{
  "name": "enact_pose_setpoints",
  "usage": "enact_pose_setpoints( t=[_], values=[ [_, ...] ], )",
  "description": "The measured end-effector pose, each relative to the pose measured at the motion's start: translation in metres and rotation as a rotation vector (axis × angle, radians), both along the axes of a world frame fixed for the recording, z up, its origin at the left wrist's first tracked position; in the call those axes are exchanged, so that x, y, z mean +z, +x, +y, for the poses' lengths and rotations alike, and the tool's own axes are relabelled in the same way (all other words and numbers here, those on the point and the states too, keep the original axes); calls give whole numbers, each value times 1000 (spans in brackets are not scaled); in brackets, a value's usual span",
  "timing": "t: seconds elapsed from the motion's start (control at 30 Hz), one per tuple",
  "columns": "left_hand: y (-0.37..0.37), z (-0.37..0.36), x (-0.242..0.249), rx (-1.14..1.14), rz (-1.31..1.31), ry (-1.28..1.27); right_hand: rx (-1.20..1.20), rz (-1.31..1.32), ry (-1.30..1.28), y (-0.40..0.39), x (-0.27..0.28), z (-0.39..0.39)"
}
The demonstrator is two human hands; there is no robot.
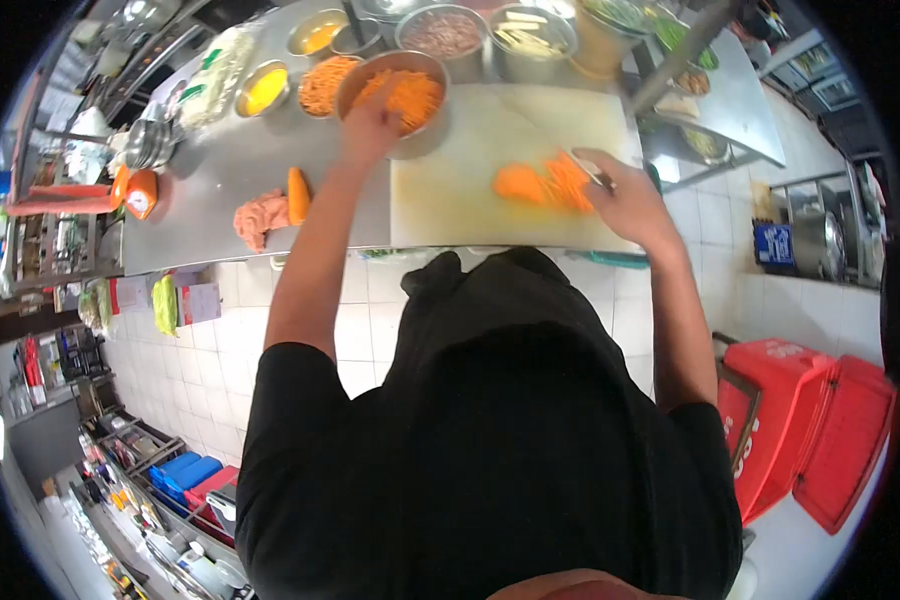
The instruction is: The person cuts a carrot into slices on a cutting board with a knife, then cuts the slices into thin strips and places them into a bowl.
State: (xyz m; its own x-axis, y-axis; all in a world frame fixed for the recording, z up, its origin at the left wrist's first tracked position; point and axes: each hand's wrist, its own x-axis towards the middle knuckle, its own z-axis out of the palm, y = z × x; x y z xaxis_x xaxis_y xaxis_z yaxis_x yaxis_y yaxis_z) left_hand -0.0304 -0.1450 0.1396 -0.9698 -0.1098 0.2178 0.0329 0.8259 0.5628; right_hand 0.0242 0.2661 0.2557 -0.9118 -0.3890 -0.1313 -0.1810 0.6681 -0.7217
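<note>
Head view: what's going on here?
A person in a black short-sleeved top has the left hand in a round steel bowl of orange carrot shreds. The right hand holds a knife beside cut orange carrot on a rectangular white cutting board. An uncut-looking orange carrot piece lies by a crumpled pink bundle on the steel counter.

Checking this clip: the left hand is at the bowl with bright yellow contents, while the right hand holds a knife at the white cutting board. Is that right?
No, the bowl is wrong: in the head view, the left hand is at the metal bowl of orange shreds. The right hand does hold a knife at the white cutting board.
</note>
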Motion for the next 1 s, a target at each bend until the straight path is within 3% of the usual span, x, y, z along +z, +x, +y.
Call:
enact_pose_setpoints(
  t=[0.17,0.27,0.33,0.37,0.5,0.67,0.87,1.0],
  values=[
    [-13,-2,-7,-96,248,48,-252,-308,-107,66,-59,63],
    [-16,16,1,-79,179,112,-420,-623,-100,98,-62,66],
    [-17,38,11,-137,202,154,-323,-513,-148,114,-65,67],
    [-17,50,16,-184,232,179,-229,-333,-152,122,-85,74],
    [-32,82,8,-352,334,162,-211,-366,-104,124,-100,80],
    [-24,122,5,-375,180,147,-221,-316,-115,123,-112,88],
    [-19,161,-18,-533,97,-62,-307,-446,-170,114,-99,101],
    [-22,190,-21,-685,-74,-131,-446,-678,-438,125,-85,119]
  ],
)
